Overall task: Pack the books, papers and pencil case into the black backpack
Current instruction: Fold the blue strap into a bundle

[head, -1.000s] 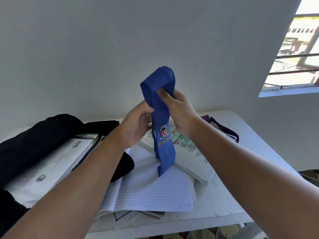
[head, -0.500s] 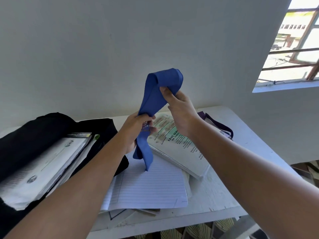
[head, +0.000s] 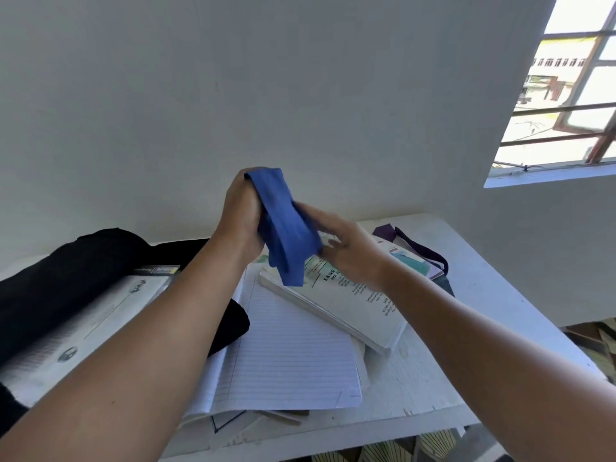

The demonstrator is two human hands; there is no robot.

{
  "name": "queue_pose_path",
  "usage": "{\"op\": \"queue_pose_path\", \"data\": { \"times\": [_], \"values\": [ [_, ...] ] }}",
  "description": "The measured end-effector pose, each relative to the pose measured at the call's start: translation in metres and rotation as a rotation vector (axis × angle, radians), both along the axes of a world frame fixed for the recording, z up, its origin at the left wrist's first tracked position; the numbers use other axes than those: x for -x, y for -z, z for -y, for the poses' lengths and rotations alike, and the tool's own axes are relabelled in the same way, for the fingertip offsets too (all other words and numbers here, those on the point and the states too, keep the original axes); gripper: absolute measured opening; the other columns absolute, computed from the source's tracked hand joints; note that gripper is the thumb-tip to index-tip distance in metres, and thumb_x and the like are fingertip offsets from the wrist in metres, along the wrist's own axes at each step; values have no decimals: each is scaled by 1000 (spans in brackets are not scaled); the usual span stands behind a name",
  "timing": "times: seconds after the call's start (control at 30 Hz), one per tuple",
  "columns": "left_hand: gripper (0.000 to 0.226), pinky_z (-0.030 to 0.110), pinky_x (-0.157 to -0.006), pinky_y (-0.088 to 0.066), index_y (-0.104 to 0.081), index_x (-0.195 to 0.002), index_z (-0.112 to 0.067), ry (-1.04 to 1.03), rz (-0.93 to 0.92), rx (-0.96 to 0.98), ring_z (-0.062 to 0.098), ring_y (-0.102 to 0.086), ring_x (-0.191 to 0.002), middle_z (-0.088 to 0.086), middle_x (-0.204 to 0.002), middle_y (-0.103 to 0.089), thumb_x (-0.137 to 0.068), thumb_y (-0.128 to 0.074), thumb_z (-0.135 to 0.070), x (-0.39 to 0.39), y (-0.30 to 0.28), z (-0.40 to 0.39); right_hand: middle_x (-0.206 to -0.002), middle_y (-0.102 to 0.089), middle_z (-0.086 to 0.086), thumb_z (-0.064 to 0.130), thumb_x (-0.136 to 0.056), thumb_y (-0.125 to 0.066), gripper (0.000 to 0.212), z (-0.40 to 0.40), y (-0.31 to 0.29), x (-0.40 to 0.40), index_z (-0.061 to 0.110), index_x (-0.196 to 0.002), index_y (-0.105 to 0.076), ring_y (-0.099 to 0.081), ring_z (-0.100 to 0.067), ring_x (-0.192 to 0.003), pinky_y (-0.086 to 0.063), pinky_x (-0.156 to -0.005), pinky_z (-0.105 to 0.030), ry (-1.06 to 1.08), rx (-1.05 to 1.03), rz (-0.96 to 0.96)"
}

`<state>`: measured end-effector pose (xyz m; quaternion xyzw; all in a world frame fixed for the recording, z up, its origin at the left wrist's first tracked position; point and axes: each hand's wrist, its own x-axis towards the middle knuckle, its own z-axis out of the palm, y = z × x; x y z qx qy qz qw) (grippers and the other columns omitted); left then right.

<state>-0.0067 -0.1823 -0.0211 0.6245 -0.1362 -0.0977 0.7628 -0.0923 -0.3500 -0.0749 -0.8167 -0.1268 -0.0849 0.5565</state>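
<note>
A blue cloth tie (head: 286, 228) is bunched between both hands above the table. My left hand (head: 240, 215) grips its upper fold, and my right hand (head: 343, 241) holds the lower part from the right, blurred by motion. The black backpack (head: 53, 281) lies open at the left with a white book (head: 86, 325) inside it. A lined paper pad (head: 293, 355) lies in the middle of the table. A thick booklet with green and white cover (head: 360, 311) rests on it to the right.
A purple strap and pouch (head: 416, 248) lie at the back right of the white table (head: 433, 388). A bare wall stands close behind. A barred window (head: 566, 95) is at the upper right. The table's front edge is near me.
The tie hung long from my hands before; now it is folded into a short bundle. My left hand has risen to its top and my right hand has dropped lower.
</note>
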Motion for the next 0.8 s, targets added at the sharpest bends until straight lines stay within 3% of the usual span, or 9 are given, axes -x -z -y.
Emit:
{"op": "queue_pose_path", "data": {
  "times": [0.1,0.2,0.3,0.37,0.47,0.6,0.73,0.8],
  "values": [
    [32,25,-50,-33,-30,-70,-16,-128,139,-213,8,-34,-41,1,-54,-30,-97,-33,1,2,-6,-5,-138,-57,5,-23,-84,-36,90,4,6,2,43,-144,-44,-48,0,-135,-47,-87,-12,90,16,-74],
    [29,25,-51,-42,-45,-74,-12,-116,141,-135,14,-49,-52,0,-64,-52,-99,-38,-2,10,-3,-5,-126,-66,-3,-8,-95,-53,50,3,-2,-3,26,-132,-52,-62,-7,-116,-48,-87,-26,201,-209,-34],
    [18,23,-56,-50,-58,-94,-12,-88,256,-143,13,-61,-68,2,-85,-65,-97,-46,2,24,-5,1,-116,-74,3,25,-104,-62,24,-6,-23,-5,21,-128,-62,-68,-5,-105,-50,-91,-25,145,-316,-36],
    [16,25,-59,-51,-59,-101,-12,-37,273,-172,16,-62,-74,5,-91,-66,-96,-51,1,28,-6,5,-110,-75,5,30,-104,-63,24,-14,-32,-7,18,-125,-65,-70,-7,-104,-54,-96,-31,108,-389,-40],
    [26,30,-60,-53,-59,-110,-14,-51,246,-123,21,-64,-76,10,-96,-67,-93,-50,4,29,-9,7,-109,-75,-7,23,-101,-68,21,-20,-34,-9,13,-120,-67,-72,-17,-98,-57,-95,-44,79,-540,-69],
    [36,34,-63,-55,-56,-121,-15,-43,252,-81,20,-67,-75,10,-100,-67,-94,-48,7,34,-14,6,-109,-77,-11,14,-98,-72,23,-18,-30,-5,11,-118,-61,-75,-22,-96,-60,-76,-33,38,-610,-117],
    [29,45,-80,-60,-62,-110,-17,0,268,-58,27,-71,-92,13,-113,-70,-83,-64,-7,36,-14,8,-114,-77,-13,13,-93,-78,52,-16,-30,-5,14,-136,-50,-75,-28,-106,-61,-86,-38,38,-649,-148],
    [23,52,-89,-59,-67,-107,-14,34,300,-76,35,-70,-106,14,-117,-72,-86,-71,-8,37,-13,9,-116,-77,-12,13,-94,-77,55,-13,-30,-5,17,-141,-50,-75,-26,-109,-60,-86,-34,8,-623,-145]
  ]
}}
